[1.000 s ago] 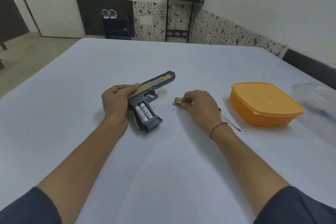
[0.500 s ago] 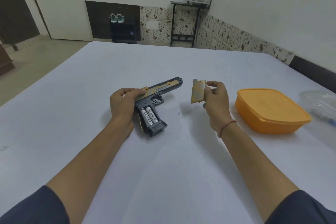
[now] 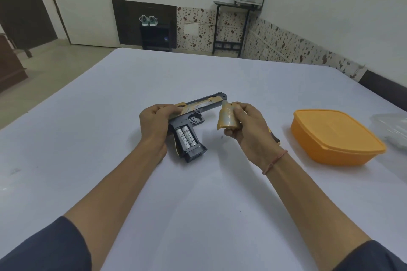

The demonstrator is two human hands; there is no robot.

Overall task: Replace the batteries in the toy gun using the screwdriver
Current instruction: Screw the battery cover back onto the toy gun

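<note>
White cloth is covering the wide table point(image 3: 198, 215) in a plain tiled room, giving a flat bed on which the toy gun point(image 3: 204, 106) is lying on its side, muzzle pointing away and to the right. Its grip is facing up with the compartment open, so two batteries point(image 3: 186, 137) are sitting exposed side by side, easy to reach from above. The left hand point(image 3: 154, 121) is curling its fingers over the rear of the gun and pressing it down, apparently to stop it sliding while the other hand works. The right hand point(image 3: 248, 132) is pinching the golden battery cover point(image 3: 228, 117) between thumb and fingertips, holding it above the table just beside the trigger guard, its inner curve turned toward the gun; judging by this, the person is lining it up to refit over the cells. The screwdriver point(image 3: 274, 138) is lying on the table mostly hidden behind the right wrist, close at hand for the fastening step. A tiny dark speck point(image 3: 222, 137) is resting below the cover; it may be the screw, though it is too small to tell. An orange lidded box point(image 3: 334, 136) is standing well to the right, out of the working area.
</note>
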